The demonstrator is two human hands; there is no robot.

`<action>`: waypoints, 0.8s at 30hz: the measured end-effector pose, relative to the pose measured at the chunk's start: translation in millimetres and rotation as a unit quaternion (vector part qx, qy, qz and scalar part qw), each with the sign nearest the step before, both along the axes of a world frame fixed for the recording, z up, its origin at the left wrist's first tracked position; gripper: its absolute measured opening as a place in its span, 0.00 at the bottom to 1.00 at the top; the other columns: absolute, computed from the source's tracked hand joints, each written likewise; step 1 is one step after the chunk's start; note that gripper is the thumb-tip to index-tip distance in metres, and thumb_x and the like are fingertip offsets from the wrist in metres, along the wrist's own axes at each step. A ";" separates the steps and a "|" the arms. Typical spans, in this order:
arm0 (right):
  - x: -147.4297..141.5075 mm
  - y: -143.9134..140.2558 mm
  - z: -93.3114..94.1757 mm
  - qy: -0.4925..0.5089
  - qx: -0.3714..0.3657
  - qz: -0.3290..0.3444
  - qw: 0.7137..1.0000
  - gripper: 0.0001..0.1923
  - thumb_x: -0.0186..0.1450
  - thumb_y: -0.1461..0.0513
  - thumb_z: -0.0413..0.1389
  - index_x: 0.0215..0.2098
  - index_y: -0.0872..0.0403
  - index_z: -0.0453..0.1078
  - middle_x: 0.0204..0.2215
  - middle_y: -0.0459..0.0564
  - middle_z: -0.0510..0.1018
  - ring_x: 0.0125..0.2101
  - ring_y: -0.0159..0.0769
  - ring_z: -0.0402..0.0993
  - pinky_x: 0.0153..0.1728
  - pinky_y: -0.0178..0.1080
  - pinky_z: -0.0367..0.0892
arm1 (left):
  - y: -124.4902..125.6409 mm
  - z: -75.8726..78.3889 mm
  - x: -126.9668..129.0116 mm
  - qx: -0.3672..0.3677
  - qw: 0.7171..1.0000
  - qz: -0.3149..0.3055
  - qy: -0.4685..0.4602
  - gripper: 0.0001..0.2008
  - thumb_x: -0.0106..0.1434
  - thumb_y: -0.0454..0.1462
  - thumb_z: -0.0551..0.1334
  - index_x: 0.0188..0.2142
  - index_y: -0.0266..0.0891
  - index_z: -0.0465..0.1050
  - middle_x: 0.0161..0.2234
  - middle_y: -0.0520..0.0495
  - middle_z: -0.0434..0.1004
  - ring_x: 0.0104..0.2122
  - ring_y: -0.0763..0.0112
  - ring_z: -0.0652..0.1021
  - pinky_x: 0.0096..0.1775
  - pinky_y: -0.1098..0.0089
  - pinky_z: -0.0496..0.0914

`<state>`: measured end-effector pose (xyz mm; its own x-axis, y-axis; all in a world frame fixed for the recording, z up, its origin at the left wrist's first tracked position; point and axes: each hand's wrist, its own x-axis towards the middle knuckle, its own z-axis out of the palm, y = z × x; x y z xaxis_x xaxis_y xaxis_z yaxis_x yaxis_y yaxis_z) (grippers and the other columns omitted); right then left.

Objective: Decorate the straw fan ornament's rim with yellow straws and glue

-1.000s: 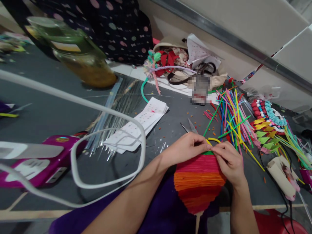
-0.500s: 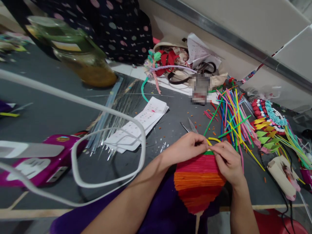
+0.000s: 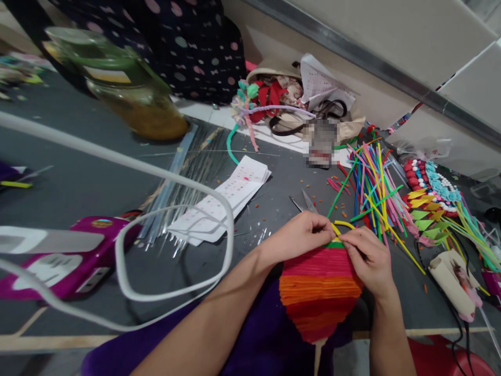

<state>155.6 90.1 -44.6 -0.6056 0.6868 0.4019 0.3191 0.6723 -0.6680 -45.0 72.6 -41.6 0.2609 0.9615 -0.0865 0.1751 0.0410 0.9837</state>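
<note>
At the near edge of the dark table (image 3: 90,183), a striped woven piece (image 3: 319,290) in pink, orange and red bands lay partly over the person's purple lap. Left hand (image 3: 301,237): closed, fingertips pinched on a yellow strip (image 3: 341,225) at the piece's top edge. Right hand (image 3: 366,258): closed likewise, pinching the same strip from the other side, the two hands nearly touching. Scissors (image 3: 305,202): just beyond the left hand, on the table. Bundle of coloured straws (image 3: 370,185): spread out beyond the right hand. White printed sheets (image 3: 223,201): near the table's middle. Purple device (image 3: 68,256): well to the left, behind a loop of white cable (image 3: 172,245). Jar with green lid (image 3: 121,89): at the far left, blurred.
</note>
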 end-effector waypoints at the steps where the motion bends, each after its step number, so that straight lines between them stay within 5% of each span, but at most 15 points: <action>1: 0.7 0.4 -0.1 -0.002 -0.003 -0.005 1.000 0.13 0.66 0.68 0.52 0.44 0.50 0.74 0.34 0.50 0.77 0.37 0.36 0.73 0.38 0.40 0.68 | 0.1 -0.3 -0.2 -0.004 1.000 0.002 0.000 0.11 0.55 0.40 0.58 0.22 0.35 0.71 0.19 0.56 0.63 0.22 0.77 0.62 0.24 0.76 0.57; 24: 20.8 10.2 -3.0 0.091 -0.130 -0.136 0.978 0.06 0.62 0.62 0.59 0.35 0.50 0.78 0.31 0.47 0.78 0.33 0.36 0.74 0.36 0.38 0.69 | 1.5 -0.9 -17.4 -0.054 0.995 0.080 -0.039 0.11 0.53 0.41 0.60 0.23 0.35 0.73 0.19 0.55 0.67 0.21 0.78 0.64 0.22 0.77 0.56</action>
